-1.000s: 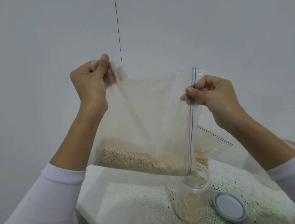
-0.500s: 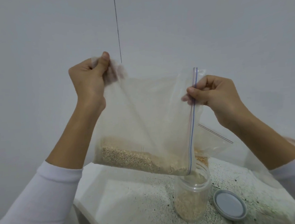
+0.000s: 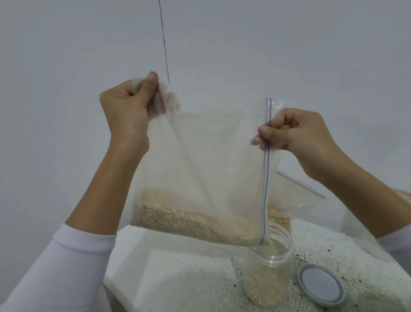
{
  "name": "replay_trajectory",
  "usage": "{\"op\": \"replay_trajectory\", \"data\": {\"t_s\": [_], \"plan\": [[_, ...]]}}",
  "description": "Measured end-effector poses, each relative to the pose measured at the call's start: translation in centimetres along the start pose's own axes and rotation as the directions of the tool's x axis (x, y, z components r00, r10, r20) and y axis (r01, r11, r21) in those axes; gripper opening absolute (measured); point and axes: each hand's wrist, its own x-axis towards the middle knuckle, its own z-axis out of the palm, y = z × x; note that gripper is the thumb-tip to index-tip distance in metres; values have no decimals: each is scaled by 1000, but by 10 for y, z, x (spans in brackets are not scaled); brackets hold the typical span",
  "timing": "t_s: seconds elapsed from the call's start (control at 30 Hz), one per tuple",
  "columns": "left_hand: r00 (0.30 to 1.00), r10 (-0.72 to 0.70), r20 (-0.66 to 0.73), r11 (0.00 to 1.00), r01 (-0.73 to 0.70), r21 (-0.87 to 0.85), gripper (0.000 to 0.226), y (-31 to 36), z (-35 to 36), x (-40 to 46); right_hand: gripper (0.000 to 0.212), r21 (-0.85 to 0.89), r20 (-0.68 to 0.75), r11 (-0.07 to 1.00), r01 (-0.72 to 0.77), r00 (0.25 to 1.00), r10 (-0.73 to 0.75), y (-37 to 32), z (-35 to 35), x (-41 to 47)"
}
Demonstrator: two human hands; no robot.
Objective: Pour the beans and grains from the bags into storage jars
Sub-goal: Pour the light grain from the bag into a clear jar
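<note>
The zip bag (image 3: 207,160), a clear, soft plastic pouch with a red-and-blue zipper strip along its open edge, hangs tilted in the air between two hands. The left hand (image 3: 127,108) forms the higher grip: thumb pressed against curled fingers, pinching the crumpled bottom corner of the bag. The right hand (image 3: 293,131) forms the lower grip, thumb and forefinger pinched on the zipper edge with the remaining fingers curled behind it. Below both grips, pale tan grain (image 3: 192,221) lies heaped along the bag's low side, sloping down toward the corner of the mouth beneath the right grip. That corner sits in the mouth of the jar (image 3: 268,274), directly under the right grip. The jar is a clear, round plastic container standing upright on the tabletop (image 3: 184,280), partly filled with the same granular tan grain. Just beside the jar, on the side away from the left grip, a round grey-blue lid (image 3: 321,285) lies flat. The tabletop is white stone with fine dark speckles. Behind the held bag, under the right wrist, a second clear bag (image 3: 293,193) holding some tan contents rests on the tabletop. Both forearms wear white sleeves pushed back.
</note>
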Motion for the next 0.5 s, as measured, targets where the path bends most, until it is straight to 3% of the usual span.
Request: {"op": "replay_trajectory", "data": {"t_s": [0.1,0.23,0.37,0.5], "plan": [[996,22,-87,1000,-21,11,43,0,-2,1,25,4,-28,1000,18,999,-17,-3,0,1],[1000,-2,-29,1000,3,29,41,0,-1,0,23,-4,12,1000,1,1000,-1,-4,3,0],[995,1,-101,1000,-4,-23,43,2,-6,4,27,7,-35,1000,23,999,-22,-8,2,1],[997,-24,-77,1000,26,17,41,7,-6,1,26,-3,-5,1000,-22,1000,22,-10,7,-1]]}}
